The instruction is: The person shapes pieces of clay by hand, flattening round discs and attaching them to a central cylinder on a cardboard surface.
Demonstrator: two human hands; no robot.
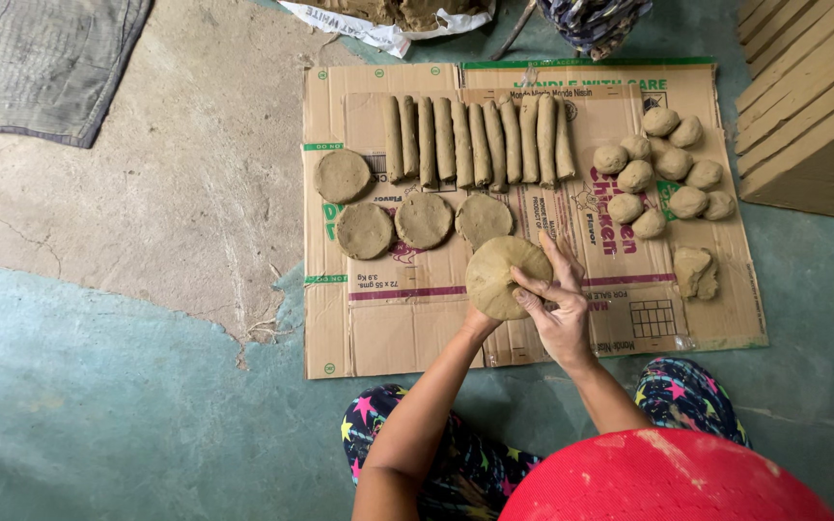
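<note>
Clay disc (500,275) | left hand (480,314) apparently underneath, right hand (557,309) pinching edge | four discs (423,220), rolls (480,143) beyond

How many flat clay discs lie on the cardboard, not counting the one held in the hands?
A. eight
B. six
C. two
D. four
D: four flat discs lie on the cardboard, left of the disc that the left hand and right hand hold.

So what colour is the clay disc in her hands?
Dull tan-brown clay disc, head view.
</note>
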